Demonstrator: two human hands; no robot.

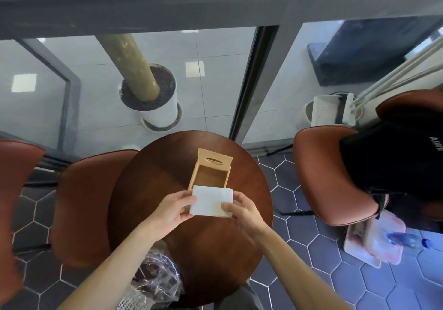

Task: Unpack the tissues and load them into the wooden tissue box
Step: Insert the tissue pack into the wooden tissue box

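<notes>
A white stack of tissues [212, 200] is held flat between both hands above the round table, at the near end of the wooden tissue box [211, 174]. My left hand [173, 210] grips the stack's left edge and my right hand [242, 210] grips its right edge with the thumb on top. The box lies open and looks empty inside. Its lid, with an oval slot [214, 162], is slid back toward the far end. The stack hides the box's near edge.
The round dark wooden table [148, 190] carries the box. Crumpled clear plastic wrapping [155, 278] sits at its near left edge. Brown chairs [81, 209] stand left and right, with a black garment [393, 158] on the right one. A glass wall and a potted plant [153, 98] lie beyond.
</notes>
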